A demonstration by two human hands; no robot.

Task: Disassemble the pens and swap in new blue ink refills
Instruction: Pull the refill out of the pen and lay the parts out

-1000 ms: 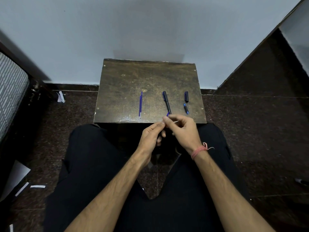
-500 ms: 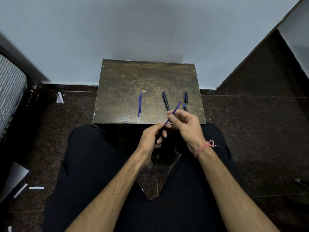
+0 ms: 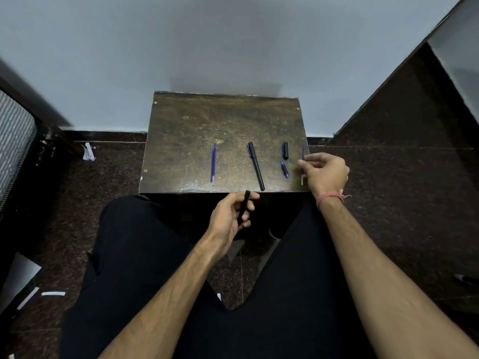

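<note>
A small worn brown wooden desk (image 3: 197, 130) stands against the pale wall, and everything lies toward its near edge. Farthest left on the desk are two thin blue ink refills (image 3: 212, 164), side by side and pointing away from the person. To their right lies a whole black pen with its cap on (image 3: 256, 165), slanting so its lower end nears the desk's front edge. Just below that edge, off the desk and above the lap, the left hand (image 3: 230, 216) is curled around a black pen barrel (image 3: 243, 207), pinching it between thumb and fingers with the upper end sticking out. Right of the capped pen sits a short dark blue pen cap (image 3: 285, 150), and below it a small blue pen tip section (image 3: 284, 169), the two apart. At the desk's right edge the right hand (image 3: 325, 173), a pink thread band (image 3: 330, 196) on its wrist, grips a thin blue refill (image 3: 303, 156) between its fingertips, held roughly upright over the desk's edge.
</note>
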